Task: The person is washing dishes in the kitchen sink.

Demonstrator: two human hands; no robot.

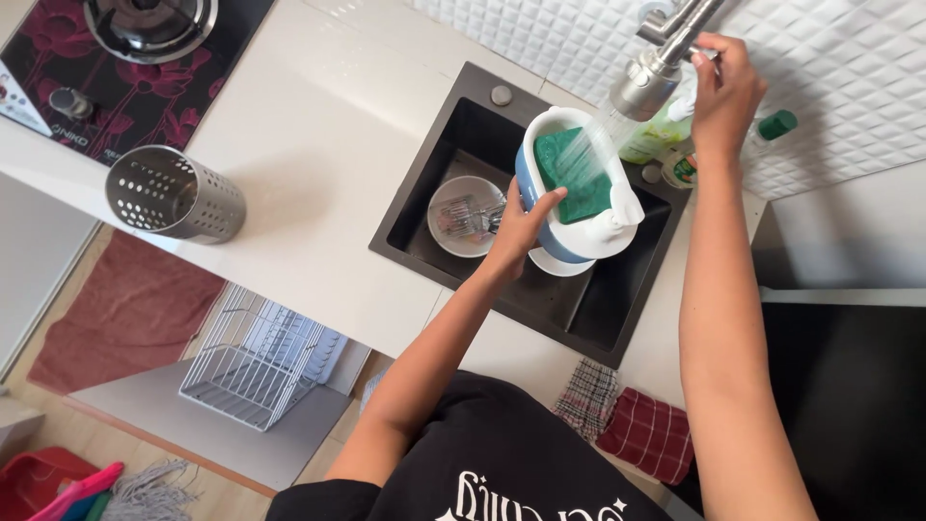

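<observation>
Left hand (pixel 521 227) gripping glossy oval container (pixel 564 198), green sponge (pixel 577 174)

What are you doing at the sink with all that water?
A person stands at a black sink. The left hand holds a blue and white sponge holder with a green sponge in it over the sink, and water from the metal tap sprays onto the sponge. The right hand is up on the tap's handle. Down in the sink sits a bowl with cutlery in it. A metal holder with holes stands on the counter.
</observation>
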